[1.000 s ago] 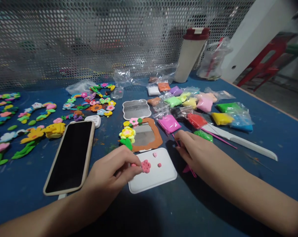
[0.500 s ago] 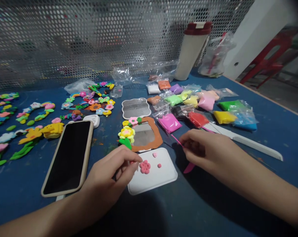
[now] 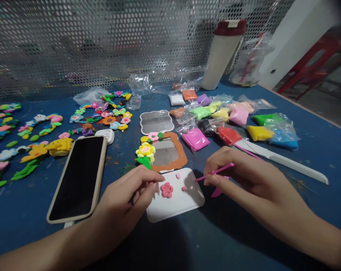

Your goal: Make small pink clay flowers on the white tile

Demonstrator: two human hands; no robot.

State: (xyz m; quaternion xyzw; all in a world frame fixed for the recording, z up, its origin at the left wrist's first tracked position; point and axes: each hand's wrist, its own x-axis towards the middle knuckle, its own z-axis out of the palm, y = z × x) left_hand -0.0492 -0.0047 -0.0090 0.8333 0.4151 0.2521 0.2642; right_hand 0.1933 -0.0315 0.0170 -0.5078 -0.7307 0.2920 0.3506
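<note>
My right hand (image 3: 238, 180) pinches a thin pink clay modelling tool (image 3: 222, 169), its tip pointing left over the right edge of a white tray (image 3: 173, 210). On that tray lie a pink clay flower (image 3: 167, 190), a small pink ball (image 3: 183, 189) and a tiny light pink heart-like piece (image 3: 178, 176). My left hand (image 3: 133, 192) is closed at the tray's left edge, thumb and forefinger together beside the flower; a bit of reddish pink shows between them, too small to name. Just behind stands a mirror (image 3: 167, 152) with a brown clay border and clay flowers on its left.
A phone (image 3: 77, 178) lies left of my left hand. Several clay-decorated pieces (image 3: 42, 126) spread across the far left. Bags of coloured clay (image 3: 195, 139), a white serrated knife (image 3: 297, 163) and a tumbler (image 3: 224, 56) are at the right and back.
My right hand has turned the pink tool and brought its tip left and down to the tray's edge. My left hand stays almost where it was.
</note>
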